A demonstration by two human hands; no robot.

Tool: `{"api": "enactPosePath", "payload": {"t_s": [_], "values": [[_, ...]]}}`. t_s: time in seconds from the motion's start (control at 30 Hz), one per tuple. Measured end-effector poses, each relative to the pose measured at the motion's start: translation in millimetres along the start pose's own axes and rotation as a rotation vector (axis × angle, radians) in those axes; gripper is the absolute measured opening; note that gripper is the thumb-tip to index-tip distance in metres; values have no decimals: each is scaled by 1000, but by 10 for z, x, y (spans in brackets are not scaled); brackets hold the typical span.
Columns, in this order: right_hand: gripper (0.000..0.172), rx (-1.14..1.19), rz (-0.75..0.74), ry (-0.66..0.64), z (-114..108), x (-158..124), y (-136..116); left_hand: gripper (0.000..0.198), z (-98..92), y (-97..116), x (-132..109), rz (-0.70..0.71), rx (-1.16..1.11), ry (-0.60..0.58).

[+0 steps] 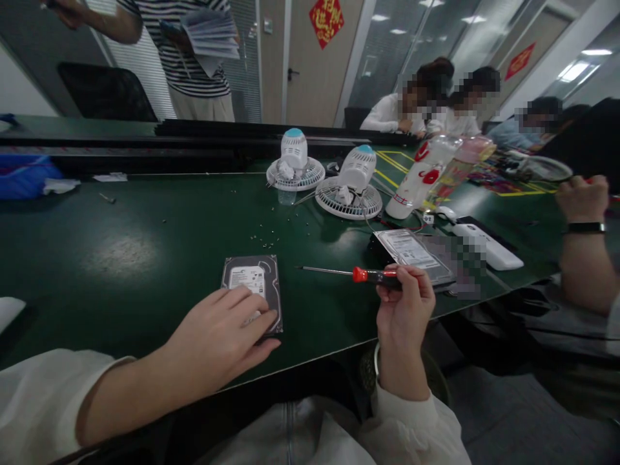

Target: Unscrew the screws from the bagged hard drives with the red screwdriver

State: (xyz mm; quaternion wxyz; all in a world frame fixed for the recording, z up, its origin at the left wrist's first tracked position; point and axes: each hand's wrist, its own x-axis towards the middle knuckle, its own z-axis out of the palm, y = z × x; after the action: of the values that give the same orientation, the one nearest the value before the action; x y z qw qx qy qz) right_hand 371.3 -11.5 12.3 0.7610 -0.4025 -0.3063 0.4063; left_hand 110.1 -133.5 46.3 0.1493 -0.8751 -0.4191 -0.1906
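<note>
A hard disk drive (249, 268) with a white label lies flat on the green table. Over its near half rests my left hand (227, 329), the fingers bent across the label and the thumb by the near right corner, holding it; part of the label is hidden. My right hand (405, 303) is closed around the black and red handle of a screwdriver (361, 274). The shaft points left, and its tip is to the right of the drive, apart from it. Small screws (264, 242) are scattered on the table beyond the drive.
Stacked hard drives (411, 252) lie to the right, near a white power bank-like device (489, 244). Two small white fans (294, 161) and two bottles (421, 174) stand behind. A blue bin (26, 177) is far left. Another person's hand (584, 197) is at right; several people are beyond.
</note>
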Motion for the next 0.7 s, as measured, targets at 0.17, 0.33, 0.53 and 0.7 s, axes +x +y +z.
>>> {"api": "enactPosePath", "payload": {"t_s": [0.17, 0.33, 0.53, 0.7], "values": [[25, 5, 4, 1, -6, -4, -16, 17, 123, 90, -127, 16, 23, 48], [24, 7, 7, 3, 0, -6, -36, 14, 219, 57, -148, 29, 26, 56], [23, 24, 18, 4, 5, 2, -41, 12, 273, 20, -163, 93, 33, 53], [15, 22, 35, 24, 0, 21, -42, 12, 285, 3, -116, 122, 88, 69]]}}
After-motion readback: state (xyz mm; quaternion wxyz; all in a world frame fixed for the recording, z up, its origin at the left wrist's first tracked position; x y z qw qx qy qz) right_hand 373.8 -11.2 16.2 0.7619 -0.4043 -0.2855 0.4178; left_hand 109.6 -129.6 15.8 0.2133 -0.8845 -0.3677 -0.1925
